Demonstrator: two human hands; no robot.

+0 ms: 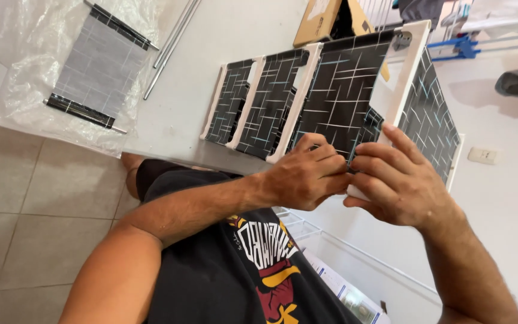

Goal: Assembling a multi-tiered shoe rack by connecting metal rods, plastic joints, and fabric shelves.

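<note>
My left hand point(307, 177) and my right hand point(397, 183) meet at the near edge of a black fabric drawer point(343, 90) patterned with thin white and blue lines. The drawer has a white plastic frame point(406, 72). Both hands pinch the fabric where it meets the frame; the fingertips hide the exact spot. The drawer stands tilted at the edge of a grey table point(223, 36). Two more drawers of the same kind point(271, 102) point(230, 102) lean in a row beside it, to the left.
A clear plastic bag point(25, 90) holds a grey fabric panel point(100, 66) with black ends. Metal rods point(172, 45) lie on the table, a cardboard box point(325, 18) behind. A white wire rack point(355, 246) and a wall outlet point(482, 155) are at right.
</note>
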